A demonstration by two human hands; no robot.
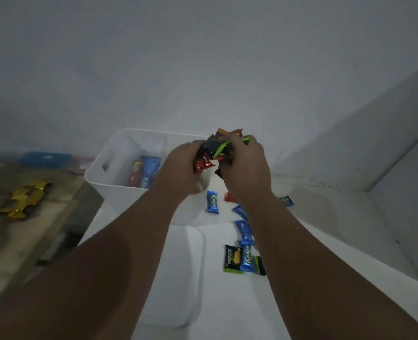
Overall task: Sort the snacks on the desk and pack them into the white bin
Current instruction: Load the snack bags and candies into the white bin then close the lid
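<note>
**A:** how much room is there around the white bin [119,190]?

**B:** Decent. It sits at the far left of the white worktop [301,241], right at the left edge, with a drop to a tiled floor [19,241] beside it. A flat white lid [181,278] lies just in front of the bin, nearer the camera. The open strip runs down the right of the lid, and that's where the loose snacks are: a blue Kalpa wrapper [212,201] just beside the bin's near corner, more blue packs [243,229] trailing toward the camera, and a dark Nextar pack [233,258] touching another blue one at the near end. A wall closes off the far side, and a grey ledge [387,133] angles in on the right.

**A:** and the hands?

**B:** Both raised over the bin's right rim, close together. The left hand [182,168] has its fingers curled shut around a bunch of wrappers [217,150] (a red foil one, dark ones with a green stripe, a bit blurry). The right hand [246,168] is clamped on the same bunch from the other side.

**A:** anything in the bin?

**B:** A red pack and a blue Kalpa pack [150,171] standing against the inner wall. On the floor there's a gold toy car [25,200] and a blue box [44,159].
</note>
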